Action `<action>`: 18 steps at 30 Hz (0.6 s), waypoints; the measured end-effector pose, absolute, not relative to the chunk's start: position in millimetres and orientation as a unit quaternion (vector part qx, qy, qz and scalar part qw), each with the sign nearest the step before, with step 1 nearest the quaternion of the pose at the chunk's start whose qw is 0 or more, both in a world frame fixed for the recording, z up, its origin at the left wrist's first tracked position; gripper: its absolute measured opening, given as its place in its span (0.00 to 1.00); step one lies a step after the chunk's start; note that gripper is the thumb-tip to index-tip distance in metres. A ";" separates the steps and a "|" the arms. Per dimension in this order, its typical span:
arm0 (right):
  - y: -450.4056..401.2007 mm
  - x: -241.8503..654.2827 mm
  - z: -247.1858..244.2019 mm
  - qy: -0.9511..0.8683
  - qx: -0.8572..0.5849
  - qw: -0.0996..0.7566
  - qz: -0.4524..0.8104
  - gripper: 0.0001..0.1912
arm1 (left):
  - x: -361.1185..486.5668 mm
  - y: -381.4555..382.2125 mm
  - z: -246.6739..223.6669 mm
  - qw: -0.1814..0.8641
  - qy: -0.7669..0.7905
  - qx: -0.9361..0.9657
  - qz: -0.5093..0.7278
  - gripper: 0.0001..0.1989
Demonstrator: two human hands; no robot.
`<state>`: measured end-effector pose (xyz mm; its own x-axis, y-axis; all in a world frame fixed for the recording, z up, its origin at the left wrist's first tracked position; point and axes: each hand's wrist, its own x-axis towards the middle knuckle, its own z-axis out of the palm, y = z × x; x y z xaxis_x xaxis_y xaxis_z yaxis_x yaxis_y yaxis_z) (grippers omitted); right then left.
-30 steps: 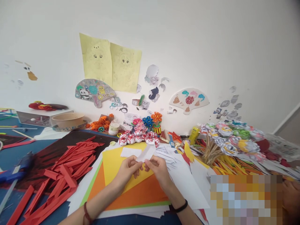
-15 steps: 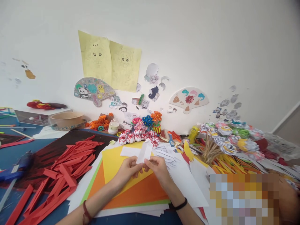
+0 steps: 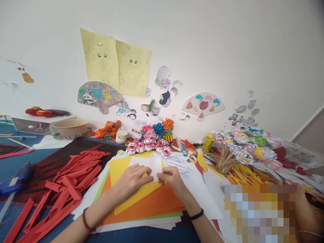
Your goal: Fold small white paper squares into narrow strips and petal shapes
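A white folded paper strip (image 3: 157,167) stands tilted between my two hands, above a yellow sheet (image 3: 136,202). My right hand (image 3: 173,179) pinches its lower right edge between thumb and fingers. On the other side my left hand (image 3: 134,179) has its fingers curled, with thumb and forefinger at the strip's left edge; the fingertips are partly hidden. Behind the strip lies another piece of white paper (image 3: 135,161). Beneath the yellow sheet is an orange sheet (image 3: 157,212) on a stack of coloured and white paper.
Red folded strips (image 3: 73,185) are heaped at left, near a blue glue gun (image 3: 17,180). White paper slips (image 3: 178,168) lie right of my hands. Red-and-white paper flowers (image 3: 148,146) stand behind, and stemmed paper flowers (image 3: 243,145) at right. Another person's arm (image 3: 303,212) shows at lower right.
My left hand has turned palm down and moved to the strip's left side. The strip now stands straighter, and my right hand keeps hold of its right edge.
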<state>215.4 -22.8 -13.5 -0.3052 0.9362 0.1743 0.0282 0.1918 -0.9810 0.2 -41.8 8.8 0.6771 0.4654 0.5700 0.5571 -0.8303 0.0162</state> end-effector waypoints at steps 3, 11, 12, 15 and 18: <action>-23.8 212.7 -11.2 -0.653 -0.384 0.448 0.474 0.18 | 5.0 -39.8 5.6 0.023 -0.323 -0.887 -0.328 0.16; -29.1 201.3 -12.4 -0.625 -0.368 0.495 0.479 0.15 | 19.4 -37.6 -3.4 -0.216 -0.415 -0.719 -0.514 0.14; -29.2 200.5 -13.0 -0.619 -0.364 0.500 0.484 0.15 | 20.9 -37.1 -4.5 -0.238 -0.429 -0.700 -0.519 0.15; -29.1 198.8 -14.9 -0.604 -0.356 0.505 0.503 0.15 | 24.5 -34.9 -7.4 -0.294 -0.459 -0.677 -0.495 0.11; -28.6 197.4 -16.9 -0.598 -0.352 0.501 0.517 0.16 | 27.1 -33.8 -9.5 -0.308 -0.476 -0.661 -0.491 0.15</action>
